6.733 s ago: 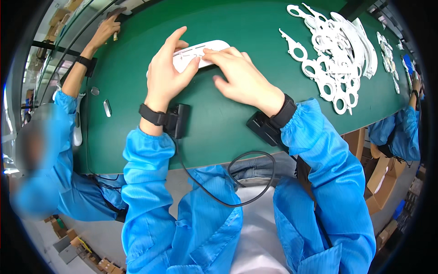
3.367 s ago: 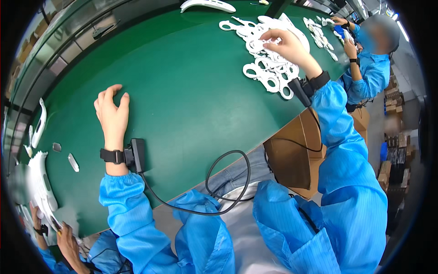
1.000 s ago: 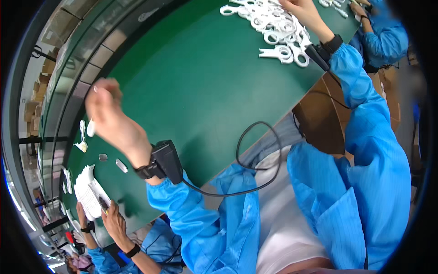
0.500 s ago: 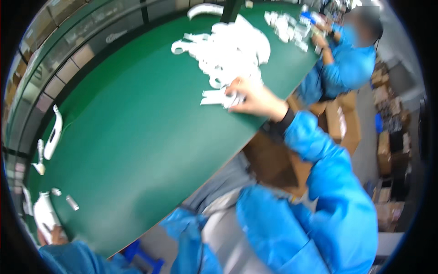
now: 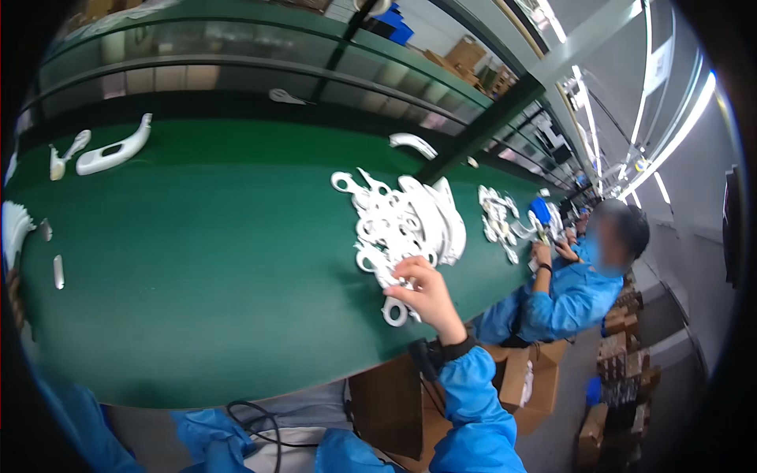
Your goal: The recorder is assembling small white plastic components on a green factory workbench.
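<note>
My right hand [image 5: 426, 293] is at the near edge of a pile of white plastic parts [image 5: 394, 217], many with round ring ends. Its thumb and fingers pinch a white plastic part [image 5: 384, 273]; a ring-ended piece [image 5: 396, 312] shows just below the hand. At the dim left rim, my left hand [image 5: 16, 299] is only partly visible beside a stack of white plastic pieces [image 5: 14, 230]. Its fingers are too hidden to read. Two small grey-white pieces, one of them a short strip [image 5: 58, 272], lie right of that stack.
On the green table [image 5: 213, 315] lie a curved white handle-like shell [image 5: 118, 150] and a small white part [image 5: 71, 154] at far left. A dark post [image 5: 481, 134] rises behind the pile. A co-worker in blue [image 5: 579, 276] handles white parts at right. Cardboard boxes [image 5: 394, 402] stand below the table edge.
The view has swung up and levelled, so the table appears turned. My right hand remains at the pile's near edge, and my left hand has slid toward the left rim.
</note>
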Available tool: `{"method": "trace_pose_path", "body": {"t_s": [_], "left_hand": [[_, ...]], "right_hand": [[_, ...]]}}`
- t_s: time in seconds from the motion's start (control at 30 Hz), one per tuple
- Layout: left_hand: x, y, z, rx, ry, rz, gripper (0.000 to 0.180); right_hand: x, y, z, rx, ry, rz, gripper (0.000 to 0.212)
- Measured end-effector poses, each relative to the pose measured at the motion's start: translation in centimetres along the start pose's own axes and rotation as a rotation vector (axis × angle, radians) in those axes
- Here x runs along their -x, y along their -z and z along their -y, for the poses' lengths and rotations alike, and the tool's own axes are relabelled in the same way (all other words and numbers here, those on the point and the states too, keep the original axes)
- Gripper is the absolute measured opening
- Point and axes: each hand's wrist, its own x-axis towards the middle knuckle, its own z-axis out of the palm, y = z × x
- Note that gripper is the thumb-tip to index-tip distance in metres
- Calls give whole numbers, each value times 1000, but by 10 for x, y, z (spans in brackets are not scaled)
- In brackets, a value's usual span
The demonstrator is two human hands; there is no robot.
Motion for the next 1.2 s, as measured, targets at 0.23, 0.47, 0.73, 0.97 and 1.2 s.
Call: {"method": "trace_pose_path", "body": {"t_s": [0.23,0.47,0.73,0.97,1.2], "left_hand": [[157,-26,-78,-75,-98,-132,27],[78,-176,-101,285,-973,431,31],[-108,-1,52,-1135,-583,-622,32],[-143,1,66,-1787,4,-917,67],[-176,6,74,-1756,-13,-671,86]], "right_hand": [[11,19,-47,202,75,-34,35],[-10,-11,-8,355,232,18,15],[-55,-73,59,14,188,-72,12],[-98,-179,73,12,157,154,18],[-98,-177,74,25,170,190,30]]}}
